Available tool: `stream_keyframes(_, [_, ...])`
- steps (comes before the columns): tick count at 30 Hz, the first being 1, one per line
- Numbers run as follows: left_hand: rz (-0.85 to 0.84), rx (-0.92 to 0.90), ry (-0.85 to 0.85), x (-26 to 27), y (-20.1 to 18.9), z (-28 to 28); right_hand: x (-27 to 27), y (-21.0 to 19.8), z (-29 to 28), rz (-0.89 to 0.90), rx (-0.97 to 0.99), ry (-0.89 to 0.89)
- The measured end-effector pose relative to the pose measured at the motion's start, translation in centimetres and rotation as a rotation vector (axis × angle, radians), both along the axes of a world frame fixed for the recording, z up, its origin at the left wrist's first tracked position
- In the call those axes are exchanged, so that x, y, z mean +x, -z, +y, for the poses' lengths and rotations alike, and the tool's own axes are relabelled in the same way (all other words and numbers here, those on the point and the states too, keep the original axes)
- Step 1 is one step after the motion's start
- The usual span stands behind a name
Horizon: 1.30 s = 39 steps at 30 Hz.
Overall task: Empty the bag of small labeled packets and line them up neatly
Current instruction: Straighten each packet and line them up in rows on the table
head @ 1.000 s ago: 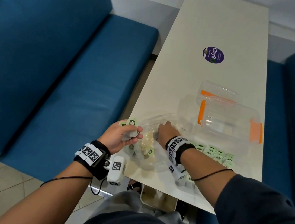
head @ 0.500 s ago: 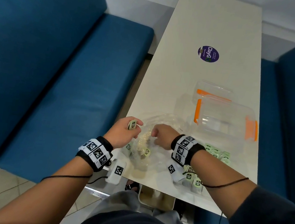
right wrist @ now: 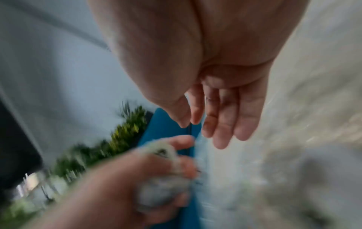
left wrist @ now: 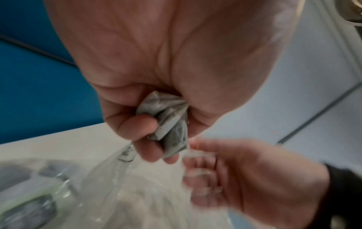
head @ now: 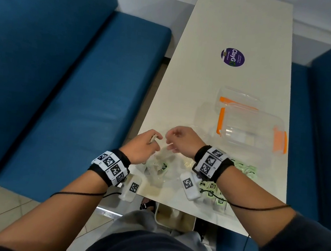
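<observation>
A clear plastic bag (head: pixel 156 172) hangs over the near left part of the white table (head: pixel 217 79), with a few pale green labeled packets (head: pixel 164 166) still inside. My left hand (head: pixel 155 139) curls round a bunch of packets (left wrist: pixel 170 124) and also catches the bag's rim (left wrist: pixel 125 155). My right hand (head: pixel 171 140) is just to its right, thumb and forefinger (right wrist: pixel 189 123) pinching the opposite rim. More packets lie in a row (head: pixel 246 169) at the right and in another (head: pixel 212 191) under my right wrist.
A clear container with orange clips (head: pixel 250 131) and its lid (head: pixel 240 96) stand beyond the packets. A purple sticker (head: pixel 232 57) marks the far tabletop. Blue benches (head: pixel 81 95) flank the narrow table; its left edge is close to my left hand.
My right hand has come out of the bag and taken its rim. Both hands have risen off the table and drawn together, lifting the bag's mouth. The left still holds its packets.
</observation>
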State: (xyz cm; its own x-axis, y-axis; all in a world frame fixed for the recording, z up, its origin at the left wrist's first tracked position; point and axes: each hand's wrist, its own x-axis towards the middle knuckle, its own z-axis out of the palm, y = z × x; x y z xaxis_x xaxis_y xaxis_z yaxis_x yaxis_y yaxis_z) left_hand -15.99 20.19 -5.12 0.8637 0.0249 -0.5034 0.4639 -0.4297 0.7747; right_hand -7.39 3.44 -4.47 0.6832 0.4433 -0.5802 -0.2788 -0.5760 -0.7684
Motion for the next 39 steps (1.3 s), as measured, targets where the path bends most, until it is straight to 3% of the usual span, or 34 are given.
stream_keyframes(4, [0.122, -0.096, -0.099, -0.8, 0.3, 0.5, -1.5, 2.9, -0.2, -0.197, -0.547, -0.511])
stream_keyframes(7, [0.153, -0.104, -0.096, -1.5, 0.5, 0.4, -3.8, 4.7, 0.4, -0.206, -0.636, -0.636])
stream_keyframes(14, [0.218, -0.055, 0.036, -3.3, 2.0, -0.1, -6.4, 7.1, 0.8, -0.36, -0.619, -0.529])
stream_keyframes(23, [0.202, -0.17, -0.053, -2.9, 1.7, 0.0, -4.4, 6.5, -1.0, -0.238, -0.464, -0.428])
stream_keyframes(27, [0.133, -0.184, -0.035, -2.6, 1.1, -0.1, -3.2, 3.6, -2.6, -0.303, -0.361, -0.366])
stream_keyframes(33, [-0.14, -0.113, 0.112, -1.1, -1.0, -2.9, -2.1, -2.5, -6.2, -0.302, -0.111, -0.242])
stream_keyframes(39, [-0.168, -0.183, 0.107, 0.5, -3.2, -8.1, -2.5, -6.0, -10.8, -0.36, 0.058, 0.01])
